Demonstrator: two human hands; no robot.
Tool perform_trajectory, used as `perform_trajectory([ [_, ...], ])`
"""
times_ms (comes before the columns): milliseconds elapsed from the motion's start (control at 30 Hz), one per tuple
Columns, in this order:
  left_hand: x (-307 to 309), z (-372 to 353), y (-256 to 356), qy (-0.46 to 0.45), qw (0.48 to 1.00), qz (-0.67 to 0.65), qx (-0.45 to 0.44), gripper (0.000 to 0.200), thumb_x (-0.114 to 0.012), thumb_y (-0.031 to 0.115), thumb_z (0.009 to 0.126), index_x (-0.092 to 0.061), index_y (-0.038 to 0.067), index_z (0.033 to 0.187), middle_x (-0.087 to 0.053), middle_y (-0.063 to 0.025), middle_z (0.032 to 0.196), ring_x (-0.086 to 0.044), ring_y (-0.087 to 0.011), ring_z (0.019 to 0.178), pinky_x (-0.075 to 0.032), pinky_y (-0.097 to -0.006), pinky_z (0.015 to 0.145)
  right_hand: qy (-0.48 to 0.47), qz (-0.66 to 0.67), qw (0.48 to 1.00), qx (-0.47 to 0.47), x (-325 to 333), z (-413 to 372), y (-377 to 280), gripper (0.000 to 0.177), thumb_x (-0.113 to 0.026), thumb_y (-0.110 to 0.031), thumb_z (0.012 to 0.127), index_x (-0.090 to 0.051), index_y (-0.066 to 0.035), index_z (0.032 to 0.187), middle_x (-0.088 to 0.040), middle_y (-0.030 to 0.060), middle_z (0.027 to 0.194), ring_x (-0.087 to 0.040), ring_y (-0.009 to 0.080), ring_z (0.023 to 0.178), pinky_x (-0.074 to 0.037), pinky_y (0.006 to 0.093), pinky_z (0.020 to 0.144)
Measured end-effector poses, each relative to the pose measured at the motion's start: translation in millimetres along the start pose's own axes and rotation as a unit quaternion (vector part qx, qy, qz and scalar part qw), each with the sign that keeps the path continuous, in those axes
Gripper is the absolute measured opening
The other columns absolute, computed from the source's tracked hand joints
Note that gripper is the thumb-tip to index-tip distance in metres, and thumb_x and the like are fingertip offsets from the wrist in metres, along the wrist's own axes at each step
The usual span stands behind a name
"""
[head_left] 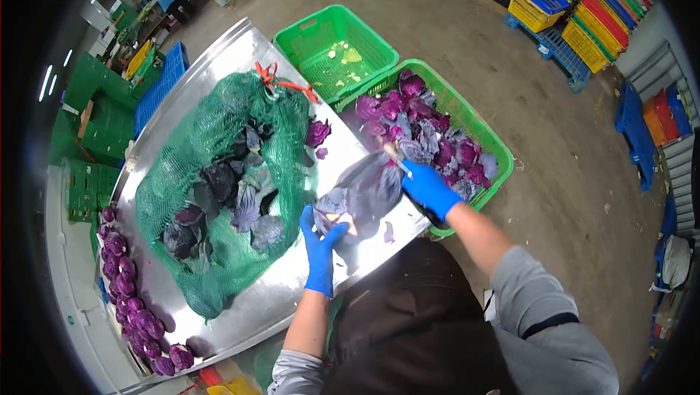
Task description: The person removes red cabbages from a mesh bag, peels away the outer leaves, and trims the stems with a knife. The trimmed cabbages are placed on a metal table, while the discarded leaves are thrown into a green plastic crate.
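The fingers of the left hand [319, 249] are gripping a cabbage [356, 197], and those of the right hand [429, 187] are holding a thin tool [399, 162], probably a knife. I am judging that outer leaves are being trimmed; the next move is calling for a steady left hold. The cabbage is lying on the tabletop [339, 162], beside the green crate [475, 122], and is looking dull purple, blurred, with a pale cut part.
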State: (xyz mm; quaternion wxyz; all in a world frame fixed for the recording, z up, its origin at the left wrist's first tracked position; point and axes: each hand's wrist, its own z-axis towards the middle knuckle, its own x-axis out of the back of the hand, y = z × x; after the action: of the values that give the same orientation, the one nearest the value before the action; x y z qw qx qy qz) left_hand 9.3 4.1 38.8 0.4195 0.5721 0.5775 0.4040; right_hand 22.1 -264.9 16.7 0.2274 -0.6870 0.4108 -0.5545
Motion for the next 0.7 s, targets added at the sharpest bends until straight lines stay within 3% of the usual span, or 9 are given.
perform_trajectory([
  [33, 2, -12, 17, 0.001, 0.999, 0.015, 0.052, 0.081, -0.071, 0.013, 0.072, -0.027, 0.007, 0.139, -0.038, -0.0132, 0.133, -0.052, -0.0236, 0.106, -0.049, -0.0302, 0.078, 0.006, -0.052, 0.999, -0.015, 1, 12, 7, 0.043, -0.047, -0.019, 0.080, -0.053, -0.016, 0.122, -0.061, 0.0246, 0.089, -0.061, 0.0376, 0.084, -0.047, 0.0450, 0.071],
  [100, 16, -7, 7, -0.036, 0.999, -0.029, 0.027, 0.075, -0.067, 0.016, 0.076, -0.028, 0.008, 0.139, -0.041, -0.0126, 0.131, -0.056, -0.0217, 0.100, -0.050, -0.0276, 0.072, 0.018, -0.120, 0.993, -0.005, 5, 27, 21, 0.043, -0.045, -0.020, 0.080, -0.053, -0.018, 0.122, -0.061, 0.0250, 0.092, -0.060, 0.0397, 0.085, -0.046, 0.0473, 0.076],
  [233, -1, -1, 15, -0.062, 0.998, 0.005, -0.006, 0.087, -0.075, 0.015, 0.069, -0.025, 0.007, 0.140, -0.039, -0.0178, 0.132, -0.050, -0.0242, 0.110, -0.044, -0.0339, 0.091, 0.033, -0.144, 0.988, -0.052, 6, 52, 38, 0.043, -0.045, -0.022, 0.080, -0.052, -0.017, 0.121, -0.060, 0.0258, 0.098, -0.058, 0.0411, 0.091, -0.045, 0.0476, 0.081],
  [267, -2, 16, -12, -0.041, 0.994, 0.055, -0.090, 0.095, -0.080, 0.016, 0.064, -0.024, 0.001, 0.140, -0.041, -0.0198, 0.130, -0.045, -0.0249, 0.116, -0.040, -0.0349, 0.096, 0.045, -0.147, 0.985, -0.074, 5, 58, 57, 0.042, -0.046, -0.023, 0.080, -0.052, -0.015, 0.121, -0.059, 0.0262, 0.101, -0.057, 0.0417, 0.094, -0.045, 0.0476, 0.082],
  [433, -20, 31, -1, -0.073, 0.994, 0.031, -0.072, 0.095, -0.079, 0.021, 0.065, -0.024, -0.002, 0.138, -0.036, -0.0199, 0.133, -0.041, -0.0257, 0.121, -0.036, -0.0357, 0.100, 0.029, -0.221, 0.955, -0.197, 33, 72, 97, 0.042, -0.048, -0.034, 0.084, -0.052, -0.008, 0.117, -0.058, 0.0258, 0.107, -0.056, 0.0412, 0.099, -0.045, 0.0477, 0.085],
  [500, -33, 34, -4, -0.041, 0.961, 0.185, -0.203, 0.087, -0.075, 0.010, 0.069, -0.025, -0.001, 0.138, -0.039, -0.0150, 0.133, -0.045, -0.0234, 0.117, -0.038, -0.0333, 0.099, 0.067, -0.156, 0.984, -0.061, 39, 36, 17, 0.047, -0.050, -0.039, 0.086, -0.052, -0.004, 0.117, -0.060, 0.0242, 0.105, -0.059, 0.0387, 0.098, -0.046, 0.0447, 0.086],
  [567, -53, 32, -1, -0.063, 0.966, 0.161, -0.194, 0.088, -0.075, 0.013, 0.070, -0.021, -0.001, 0.139, -0.040, -0.0174, 0.132, -0.044, -0.0246, 0.119, -0.037, -0.0348, 0.100, 0.039, 0.069, 0.990, 0.117, 11, 14, -26, 0.052, -0.051, -0.042, 0.087, -0.049, -0.005, 0.123, -0.058, 0.0219, 0.112, -0.058, 0.0344, 0.102, -0.046, 0.0403, 0.088],
  [633, -68, 42, -19, -0.073, 0.959, 0.216, -0.166, 0.097, -0.077, 0.021, 0.068, -0.016, -0.001, 0.140, -0.041, -0.0197, 0.130, -0.045, -0.0264, 0.117, -0.038, -0.0354, 0.099, 0.025, -0.014, 0.978, 0.204, -12, 0, -44, 0.056, -0.056, -0.036, 0.087, -0.041, -0.006, 0.132, -0.049, 0.0152, 0.129, -0.060, 0.0294, 0.101, -0.047, 0.0377, 0.085],
  [700, -80, 27, 19, -0.064, 0.941, 0.288, -0.165, 0.106, -0.080, 0.031, 0.065, -0.012, -0.001, 0.140, -0.042, -0.0216, 0.128, -0.049, -0.0285, 0.113, -0.040, -0.0356, 0.096, 0.045, -0.033, 0.978, 0.199, -15, -3, -38, 0.057, -0.055, -0.036, 0.088, -0.038, -0.008, 0.135, -0.048, 0.0155, 0.130, -0.060, 0.0304, 0.099, -0.047, 0.0382, 0.084],
])
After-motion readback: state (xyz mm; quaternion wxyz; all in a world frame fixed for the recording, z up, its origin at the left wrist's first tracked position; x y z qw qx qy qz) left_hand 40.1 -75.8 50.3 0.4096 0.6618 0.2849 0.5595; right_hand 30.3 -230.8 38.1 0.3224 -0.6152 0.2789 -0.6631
